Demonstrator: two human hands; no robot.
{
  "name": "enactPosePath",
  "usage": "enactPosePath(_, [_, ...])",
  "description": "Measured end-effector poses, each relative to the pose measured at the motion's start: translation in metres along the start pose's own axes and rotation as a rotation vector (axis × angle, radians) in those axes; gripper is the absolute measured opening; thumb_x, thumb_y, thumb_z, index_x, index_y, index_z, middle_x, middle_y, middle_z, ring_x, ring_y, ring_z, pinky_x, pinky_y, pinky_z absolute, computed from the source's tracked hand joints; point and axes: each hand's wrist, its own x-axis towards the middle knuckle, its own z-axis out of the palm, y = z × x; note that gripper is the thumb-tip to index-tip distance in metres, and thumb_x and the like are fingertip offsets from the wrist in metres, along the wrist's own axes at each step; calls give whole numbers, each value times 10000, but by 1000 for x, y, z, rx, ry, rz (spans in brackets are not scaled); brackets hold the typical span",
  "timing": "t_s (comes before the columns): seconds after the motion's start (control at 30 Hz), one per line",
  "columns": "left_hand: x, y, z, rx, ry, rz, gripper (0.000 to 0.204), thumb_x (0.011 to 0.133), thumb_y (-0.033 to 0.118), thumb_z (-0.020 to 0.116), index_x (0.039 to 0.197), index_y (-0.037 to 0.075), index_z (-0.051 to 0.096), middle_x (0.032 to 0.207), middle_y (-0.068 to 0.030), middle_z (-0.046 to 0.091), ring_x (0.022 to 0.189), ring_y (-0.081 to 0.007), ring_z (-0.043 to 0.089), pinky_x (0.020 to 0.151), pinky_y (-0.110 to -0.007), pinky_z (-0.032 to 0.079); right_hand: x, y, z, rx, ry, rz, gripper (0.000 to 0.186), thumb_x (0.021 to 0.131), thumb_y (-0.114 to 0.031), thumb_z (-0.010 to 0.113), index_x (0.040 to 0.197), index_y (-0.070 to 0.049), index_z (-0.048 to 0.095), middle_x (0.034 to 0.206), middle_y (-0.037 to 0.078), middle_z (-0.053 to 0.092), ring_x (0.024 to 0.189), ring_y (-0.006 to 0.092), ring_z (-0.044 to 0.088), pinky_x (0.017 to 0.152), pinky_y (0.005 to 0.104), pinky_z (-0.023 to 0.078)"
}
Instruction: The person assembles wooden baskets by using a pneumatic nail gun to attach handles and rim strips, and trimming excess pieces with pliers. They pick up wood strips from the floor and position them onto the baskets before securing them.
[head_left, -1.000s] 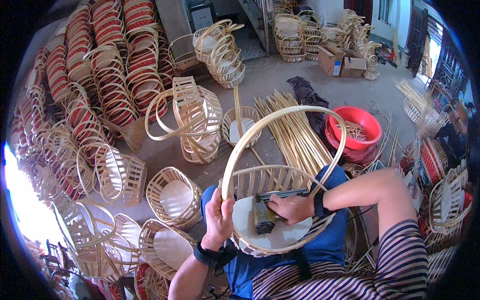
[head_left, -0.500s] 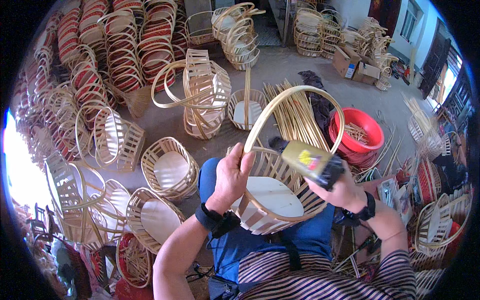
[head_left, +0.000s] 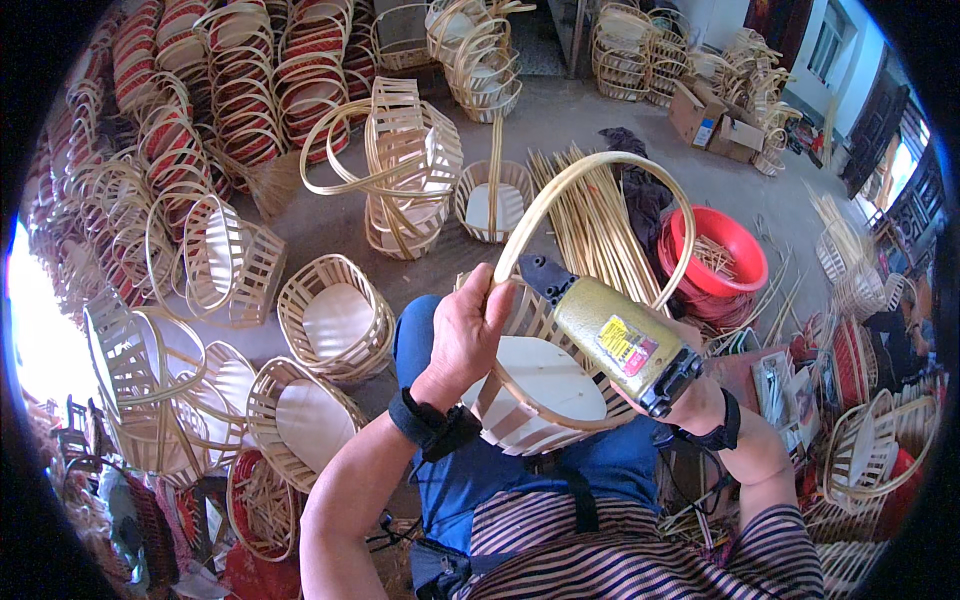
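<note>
Pale-wood slatted basket (head_left: 515, 418) sits on the blue-trousered lap (head_left: 600, 470), flat base (head_left: 548, 385) and arched handle (head_left: 612, 157) placed, fastening seemingly unfinished; left hand (head_left: 460, 340) clasps the handle, right hand (head_left: 702, 402) an olive-and-black stapler-like tool (head_left: 610, 325).

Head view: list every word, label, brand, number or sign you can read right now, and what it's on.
Nothing can be quoted.
Yellow-and-red label on the gold-coloured tool in the right hand: print too small to read reliably.
Blue-and-white label on a cardboard box: too small to read.
No other readable text.
</note>
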Motion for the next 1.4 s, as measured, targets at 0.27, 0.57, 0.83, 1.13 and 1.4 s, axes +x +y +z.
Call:
enactPosePath(0.27, [-6,-6,-9,26,18,5,219,797,230,464,720,31,411,537,-137,436,496,-302,452,450,-330,362,8,-3,10,57,69,-54,501,663,-97,613,1101,41,412,1016,162,517,894,220,537,757,277,414])
enactPosePath(0.57, [1,-15,-15,84,39,76,178,766,201,453,718,30,438,623,-135,454,598,-288,437,543,-344,356,-24,-6,-5,-20,58,106,434,678,-100,594,1069,9,439,975,125,538,873,174,534,749,283,424])
enactPosePath(0.83, [-30,-62,-67,260,-16,563,435,772,411,261,717,49,495,826,-128,491,920,-292,404,785,-425,294,-97,33,-39,448,476,963,176,736,-74,500,900,-12,512,753,27,548,464,79,460,401,204,382])
enactPosePath(1.13, [-15,4,-80,295,-25,248,399,762,375,365,643,4,451,747,-105,444,715,-220,396,648,-320,321,-297,95,-10,800,1034,1449,130,737,-155,507,809,-48,491,585,32,453,483,134,446,430,276,386])
enactPosePath(1.4, [-22,17,-51,454,45,-8,112,703,83,479,652,-11,445,602,-7,367,556,-76,324,493,-212,267,-385,116,10,697,998,1577,261,729,-306,561,813,-69,491,604,30,507,498,164,497,475,288,429])
